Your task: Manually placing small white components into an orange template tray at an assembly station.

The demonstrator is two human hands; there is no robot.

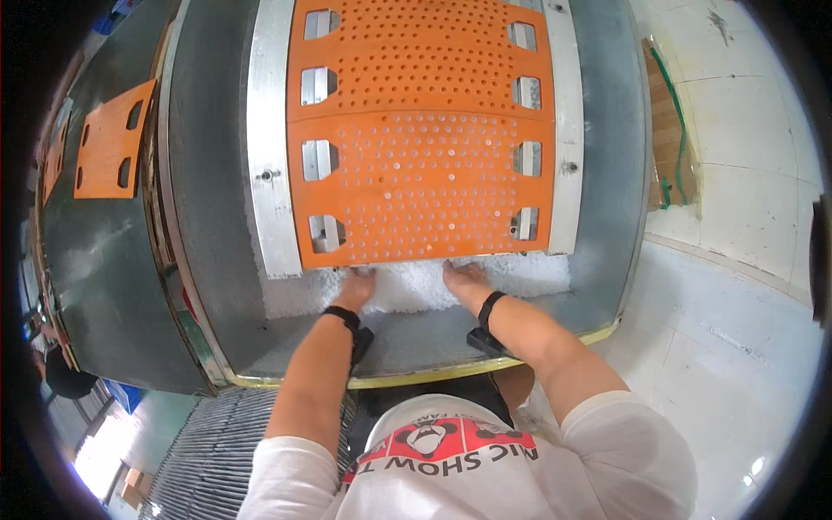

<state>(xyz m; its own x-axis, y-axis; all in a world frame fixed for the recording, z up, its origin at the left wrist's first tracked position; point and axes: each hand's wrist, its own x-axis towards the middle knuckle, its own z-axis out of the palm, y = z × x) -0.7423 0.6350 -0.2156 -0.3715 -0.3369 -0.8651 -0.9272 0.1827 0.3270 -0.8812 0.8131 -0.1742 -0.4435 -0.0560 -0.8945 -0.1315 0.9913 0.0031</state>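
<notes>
Both my arms reach forward to the near edge of an orange perforated plate (416, 251), which lies between two silvery metal rails (276, 156). Its holes hold many small pale pieces. My left hand (357, 288) is at the plate's near edge, left of centre, and my right hand (466, 282) is there to the right, a gap between them. Both are down at a heap of white granules (407, 290) lying under and in front of the plate. The plate's edge covers most of my fingers, so what they hold, if anything, is hidden.
A second orange plate (416, 56) adjoins the first on its far side. Around the rails is a grey tray (615, 217) with a yellow-taped front edge. On the left, a dark table (104, 286) carries another orange plate (113, 143). Stacked ridged dark material (217, 459) is at lower left.
</notes>
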